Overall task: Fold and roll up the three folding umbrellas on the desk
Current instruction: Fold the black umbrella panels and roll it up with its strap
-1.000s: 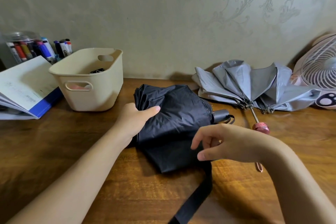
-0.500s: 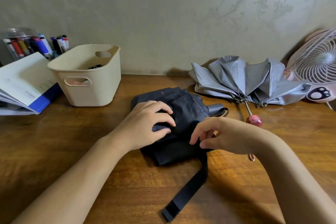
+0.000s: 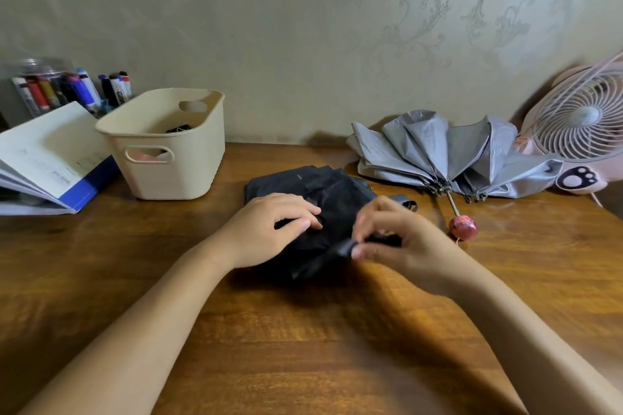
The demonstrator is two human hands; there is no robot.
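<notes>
Black umbrella: the black fabric folding umbrella lies in the middle of the brown wooden desk, collapsed, with its canopy gathered into a loose, partly rolled bundle.
Axis: its long axis runs roughly parallel to the desk's rear edge. The stubby handle end with a wrist loop points toward the right edge and the canopy tip toward the left.
Left hand: the left hand lies on the bundle, fingers bent over the cloth and nipping a fold against the thumb.
Right hand: the right hand pinches the black closure strap between thumb and fingertips, just above the bundle's near side; motion blur hides finer detail.
Progress: this one looks nearly rolled, with the strap not yet fastened.
Remaining: the grey fabric folding umbrella near the rear right corner sprawls half collapsed, its panels fanned and its pink round knob pointing toward the near edge. It looks untouched. A third umbrella is not in view.
Surroundings: a beige plastic basket sits rear left, with an open white and blue book beside it at the left edge and a clear jar of markers behind. A pink desk fan stands at the rear right corner.
</notes>
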